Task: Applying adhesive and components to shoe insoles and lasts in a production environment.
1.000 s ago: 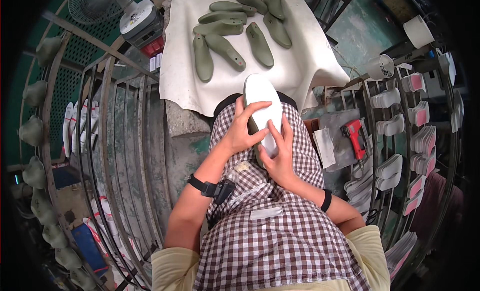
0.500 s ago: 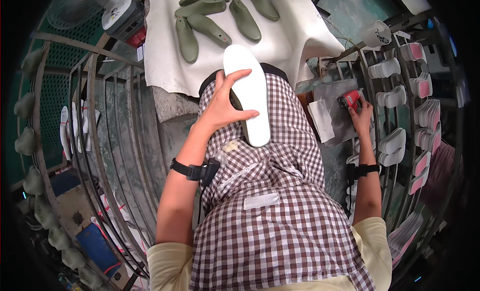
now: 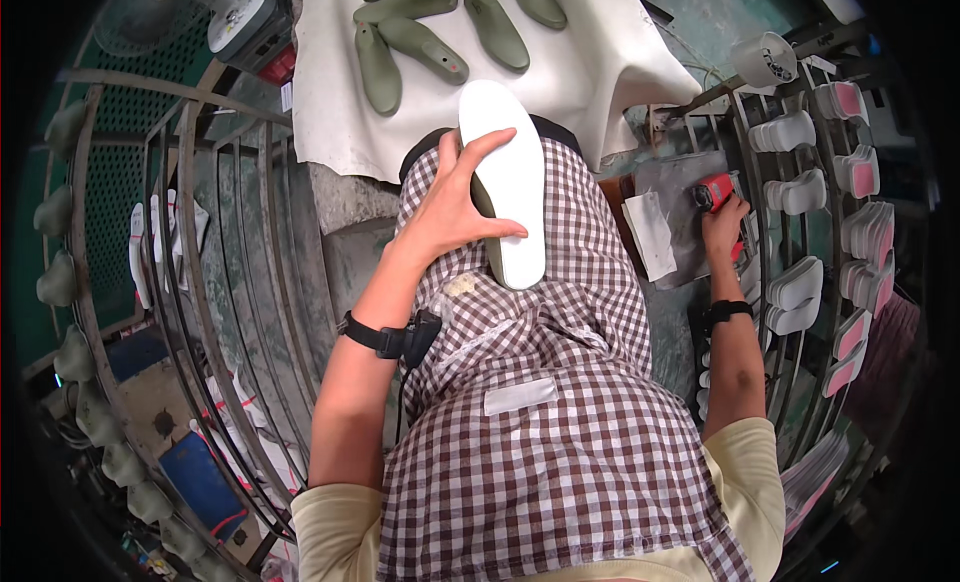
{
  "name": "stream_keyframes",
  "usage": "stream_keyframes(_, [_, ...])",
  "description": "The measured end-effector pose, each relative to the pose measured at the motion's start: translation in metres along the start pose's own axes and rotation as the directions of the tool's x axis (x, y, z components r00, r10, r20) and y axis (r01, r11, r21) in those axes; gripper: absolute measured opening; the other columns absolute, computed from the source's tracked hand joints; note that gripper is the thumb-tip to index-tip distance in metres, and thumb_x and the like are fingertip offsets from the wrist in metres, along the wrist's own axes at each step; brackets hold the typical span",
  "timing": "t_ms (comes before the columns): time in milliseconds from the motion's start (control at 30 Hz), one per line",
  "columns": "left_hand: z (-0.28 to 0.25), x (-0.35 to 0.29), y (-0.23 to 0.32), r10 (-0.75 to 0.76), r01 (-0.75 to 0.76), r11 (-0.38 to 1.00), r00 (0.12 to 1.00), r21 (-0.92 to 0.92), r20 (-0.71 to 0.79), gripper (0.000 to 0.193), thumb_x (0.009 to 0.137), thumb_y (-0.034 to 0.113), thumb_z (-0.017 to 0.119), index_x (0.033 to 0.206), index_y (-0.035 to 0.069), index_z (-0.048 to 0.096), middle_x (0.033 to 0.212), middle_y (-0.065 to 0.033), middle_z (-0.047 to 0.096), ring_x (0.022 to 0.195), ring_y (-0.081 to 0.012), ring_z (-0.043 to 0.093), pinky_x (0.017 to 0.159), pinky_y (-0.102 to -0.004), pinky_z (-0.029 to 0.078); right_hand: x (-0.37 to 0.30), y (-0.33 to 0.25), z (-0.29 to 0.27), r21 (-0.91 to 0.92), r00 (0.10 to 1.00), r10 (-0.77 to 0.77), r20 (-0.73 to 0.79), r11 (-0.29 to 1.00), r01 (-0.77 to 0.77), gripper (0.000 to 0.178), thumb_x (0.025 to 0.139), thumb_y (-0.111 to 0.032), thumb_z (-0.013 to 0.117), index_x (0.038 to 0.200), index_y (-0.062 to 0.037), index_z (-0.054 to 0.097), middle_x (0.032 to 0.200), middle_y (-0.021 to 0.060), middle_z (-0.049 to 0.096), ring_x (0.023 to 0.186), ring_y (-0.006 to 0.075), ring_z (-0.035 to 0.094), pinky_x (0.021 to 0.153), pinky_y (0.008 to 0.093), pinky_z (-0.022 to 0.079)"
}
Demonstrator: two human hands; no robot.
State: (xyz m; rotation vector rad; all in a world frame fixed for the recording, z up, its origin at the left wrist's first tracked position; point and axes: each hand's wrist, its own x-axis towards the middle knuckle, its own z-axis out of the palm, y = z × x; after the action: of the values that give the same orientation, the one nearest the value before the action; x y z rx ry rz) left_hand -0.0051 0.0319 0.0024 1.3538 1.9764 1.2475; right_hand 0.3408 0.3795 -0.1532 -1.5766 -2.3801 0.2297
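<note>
Over my lap, my left hand (image 3: 455, 207) grips a green shoe last with a white insole (image 3: 508, 182) lying along its upward face. The thumb and a finger press on the insole, and the last's green side (image 3: 484, 194) shows along its left edge. Off to the right, my right hand (image 3: 724, 227) is closed round a red hand tool (image 3: 712, 192) that looks like a staple gun. Its head points away from me, above a dark grey board (image 3: 685, 182). A second bit of red shows beneath the hand.
Several green shoe lasts (image 3: 495, 30) lie on a white cloth (image 3: 590, 52) ahead. White insoles (image 3: 798, 192) hang in stacks on the right rack. A metal rack (image 3: 190, 212) stands at left, near a row of green lasts (image 3: 58, 277). White sheets (image 3: 648, 232) lie beside the board.
The red tool has shifted slightly right and its head has turned a little, with my right hand still round it. My left hand keeps its grip on the last and insole.
</note>
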Motion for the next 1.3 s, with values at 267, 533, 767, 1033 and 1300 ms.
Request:
stream_keyframes(267, [-0.003,-0.001,0.005,-0.043,0.045,0.999,0.997,-0.027,0.07,0.11,0.052,0.022,0.094,0.148,0.025,0.041,0.131,-0.0206,0.039,0.128,-0.0425,0.043,0.11,-0.0503,0.04,0.024,0.018,-0.033,0.045,0.992,-0.057,-0.115,0.997,0.063,0.041,0.079,-0.008,0.07,0.118,0.0014,0.061,0.122,0.0222,0.055,0.111,0.0448,0.057,0.096,0.0481,0.047])
stream_keyframes(533, [-0.001,-0.005,0.007,-0.043,0.042,0.999,0.997,0.01,0.064,0.107,0.054,0.023,0.093,0.148,0.026,0.041,0.14,-0.0243,0.034,0.132,-0.0469,0.041,0.112,-0.0511,0.039,0.004,-0.094,-0.112,0.416,0.999,-0.03,-0.036,0.908,0.043,0.035,0.076,-0.006,0.074,0.107,0.0014,0.061,0.099,0.0188,0.064,0.094,0.0377,0.063,0.087,0.0407,0.049])
stream_keyframes(767, [-0.003,-0.002,0.009,-0.077,0.078,0.997,0.994,-0.012,0.075,0.109,0.054,0.021,0.092,0.149,0.026,0.039,0.134,-0.0236,0.037,0.128,-0.0469,0.044,0.109,-0.0513,0.042,-0.025,-0.209,-0.163,0.685,0.825,-0.562,0.055,0.622,0.378,0.03,0.073,0.0,0.074,0.101,0.0011,0.062,0.089,0.0114,0.06,0.078,0.0298,0.06,0.076,0.031,0.049])
stream_keyframes(1033, [-0.004,0.005,0.016,-0.1,0.1,0.995,0.988,0.003,0.119,0.109,0.055,0.016,0.09,0.15,0.026,0.038,0.128,-0.0219,0.038,0.121,-0.0467,0.049,0.106,-0.0496,0.045,-0.044,-0.254,-0.149,0.62,0.831,-0.549,0.088,0.684,0.386,0.034,0.077,-0.009,0.074,0.11,-0.0054,0.068,0.098,0.0162,0.071,0.092,0.0382,0.068,0.076,0.0411,0.053])
stream_keyframes(1300, [-0.003,0.005,0.018,-0.116,0.119,0.993,0.986,-0.015,0.12,0.112,0.051,0.018,0.092,0.15,0.023,0.039,0.127,-0.019,0.042,0.124,-0.0404,0.046,0.108,-0.0471,0.04,-0.053,-0.272,-0.116,0.552,0.852,-0.465,0.24,0.788,0.274,0.04,0.076,-0.01,0.076,0.115,-0.0057,0.068,0.096,0.0207,0.07,0.093,0.0421,0.066,0.077,0.0422,0.053])
